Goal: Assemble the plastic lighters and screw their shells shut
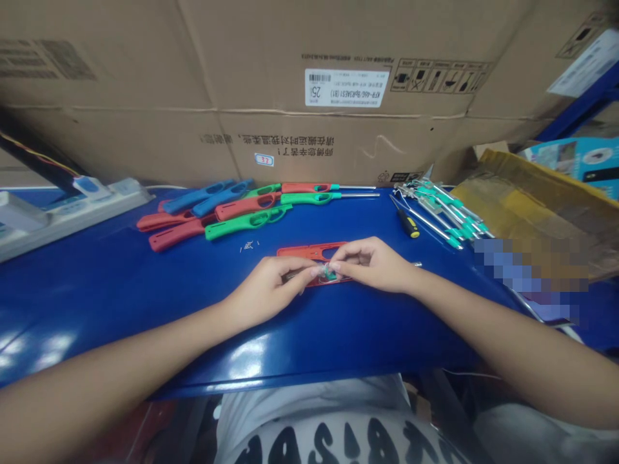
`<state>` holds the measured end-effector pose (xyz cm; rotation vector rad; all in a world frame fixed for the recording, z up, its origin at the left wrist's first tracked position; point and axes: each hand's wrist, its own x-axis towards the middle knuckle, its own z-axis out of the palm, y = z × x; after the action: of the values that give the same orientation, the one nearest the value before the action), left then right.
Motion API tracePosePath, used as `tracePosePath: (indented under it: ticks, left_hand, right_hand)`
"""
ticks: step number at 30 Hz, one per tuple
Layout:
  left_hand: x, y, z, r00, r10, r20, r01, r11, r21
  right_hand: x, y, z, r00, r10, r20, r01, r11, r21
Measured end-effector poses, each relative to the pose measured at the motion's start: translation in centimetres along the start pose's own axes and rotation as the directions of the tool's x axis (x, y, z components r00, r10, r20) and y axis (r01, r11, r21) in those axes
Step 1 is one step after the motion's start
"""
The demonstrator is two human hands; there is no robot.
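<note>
My left hand (273, 288) and my right hand (370, 263) meet over the table, fingertips pinched close together. Between them is a small lighter mechanism (329, 274), partly green and partly clear or metallic; my fingers cover much of it. It lies at the lower half of an opened red lighter shell (302, 251), whose other half lies just behind it. A bit of metal rod (416, 264) shows beyond my right wrist. Left of the shell are several tiny screws (249, 245) on the blue tabletop (367, 338).
Red, blue and green lighters (246, 221) lie piled behind my hands. At the back right are several metal rods with green parts (447, 209) and a yellow-black screwdriver (409, 222). A power strip (72, 212) sits left; a large cardboard box (159, 84) walls off the back.
</note>
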<state>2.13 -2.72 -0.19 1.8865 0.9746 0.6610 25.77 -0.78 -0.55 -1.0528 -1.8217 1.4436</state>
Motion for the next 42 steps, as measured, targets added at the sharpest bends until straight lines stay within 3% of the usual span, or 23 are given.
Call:
tracePosePath:
  ticks: [13, 28, 42]
  left_hand:
    - [0.1, 0.2, 0.0, 0.999, -0.014, -0.034, 0.015, 0.999, 0.039]
    - [0.1, 0.1, 0.5, 0.998, -0.008, -0.065, 0.011, 0.999, 0.033]
    - [0.2, 0.2, 0.1, 0.999, -0.028, -0.026, 0.028, 1.0, -0.011]
  right_hand:
    - [0.1, 0.3, 0.1, 0.998, -0.061, -0.003, 0.062, 0.996, 0.066]
    - [0.1, 0.1, 0.2, 1.0, -0.005, -0.029, 0.006, 0.998, 0.056]
    - [-0.1, -0.9, 0.3, 1.0, 0.013, 0.017, -0.014, 0.999, 0.052]
